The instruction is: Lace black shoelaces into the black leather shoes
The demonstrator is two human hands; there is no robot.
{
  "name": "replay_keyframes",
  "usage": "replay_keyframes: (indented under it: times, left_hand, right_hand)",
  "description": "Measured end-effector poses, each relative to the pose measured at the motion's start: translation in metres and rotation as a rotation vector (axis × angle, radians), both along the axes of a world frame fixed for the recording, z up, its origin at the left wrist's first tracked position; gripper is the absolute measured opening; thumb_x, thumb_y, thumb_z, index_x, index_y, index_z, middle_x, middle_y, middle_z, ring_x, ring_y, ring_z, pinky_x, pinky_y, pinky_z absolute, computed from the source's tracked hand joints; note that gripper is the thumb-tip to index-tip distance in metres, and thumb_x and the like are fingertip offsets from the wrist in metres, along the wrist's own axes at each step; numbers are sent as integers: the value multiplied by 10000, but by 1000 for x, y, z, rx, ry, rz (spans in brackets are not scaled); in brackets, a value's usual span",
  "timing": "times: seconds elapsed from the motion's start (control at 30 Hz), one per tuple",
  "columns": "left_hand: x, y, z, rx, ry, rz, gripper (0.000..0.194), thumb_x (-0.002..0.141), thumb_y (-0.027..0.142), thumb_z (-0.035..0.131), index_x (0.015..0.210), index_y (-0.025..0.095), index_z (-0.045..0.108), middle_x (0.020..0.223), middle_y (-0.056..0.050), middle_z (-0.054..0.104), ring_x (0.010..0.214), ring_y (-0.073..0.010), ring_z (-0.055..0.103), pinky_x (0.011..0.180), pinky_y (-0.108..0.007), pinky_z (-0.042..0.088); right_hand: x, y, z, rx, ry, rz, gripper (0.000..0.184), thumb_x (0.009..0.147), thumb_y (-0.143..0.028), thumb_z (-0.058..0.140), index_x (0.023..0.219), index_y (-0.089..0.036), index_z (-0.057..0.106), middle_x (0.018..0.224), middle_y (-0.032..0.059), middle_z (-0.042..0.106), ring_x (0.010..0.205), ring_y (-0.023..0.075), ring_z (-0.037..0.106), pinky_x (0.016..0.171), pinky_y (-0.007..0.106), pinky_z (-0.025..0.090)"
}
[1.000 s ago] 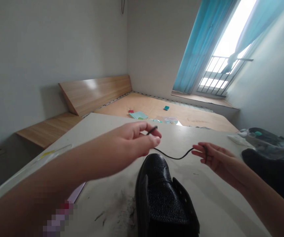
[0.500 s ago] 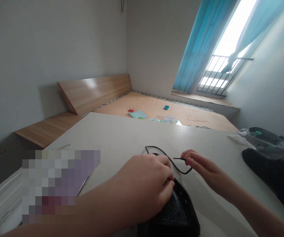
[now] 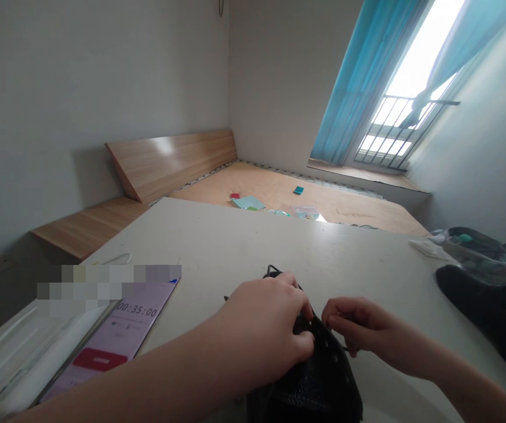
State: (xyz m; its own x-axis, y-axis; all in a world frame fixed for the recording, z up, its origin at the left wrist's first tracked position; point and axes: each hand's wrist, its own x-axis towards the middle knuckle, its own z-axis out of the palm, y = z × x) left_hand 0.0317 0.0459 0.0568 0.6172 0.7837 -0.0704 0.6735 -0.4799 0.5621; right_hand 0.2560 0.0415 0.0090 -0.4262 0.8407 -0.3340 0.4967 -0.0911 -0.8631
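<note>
A black leather shoe (image 3: 323,385) with a row of eyelets along its edge lies on the white table in front of me. My left hand (image 3: 275,329) rests over it, fingers curled and gripping the leather by the eyelets. Close to the shoe's right edge is my right hand (image 3: 356,323), its fingertips pinched on the black shoelace. Most of the lace is hidden behind the hands; a small lace loop (image 3: 273,269) shows above my left hand. The pinched lace end cannot be made out.
A phone (image 3: 123,329) with a timer on its screen lies at left beside a clear plastic case (image 3: 19,358). At right are a long black item (image 3: 477,311) and a clear plastic bag (image 3: 482,258). Beyond the white table (image 3: 209,235) stands a bed board (image 3: 218,182) with small packets.
My right hand has moved down and against the shoe's right edge with the lace. The wide lace loop above the shoe is now mostly out of sight. My left hand keeps its grip.
</note>
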Motion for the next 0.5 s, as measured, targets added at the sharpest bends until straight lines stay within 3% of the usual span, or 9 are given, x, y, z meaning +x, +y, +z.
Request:
replay_keyframes:
  times: [0.17,0.5]
  left_hand:
    - [1,-1,0,0,18,-7,301,753,303,582,1002,266,748,1065,-35,656,900,-236,649,807,-358,503]
    - [4,-2,-2,67,27,-5,259,765,290,579,942,268,767,977,-37,658,853,-237,642,745,-362,505]
  right_hand:
    - [-4,-3,-3,-11,1,12,525,825,-705,539,759,-185,515,578,-56,394,519,90,370,466,210,299]
    - [-3,-8,-9,-105,182,49,482,839,-643,585,716,-199,444,550,-62,442,471,74,403,450,195,322]
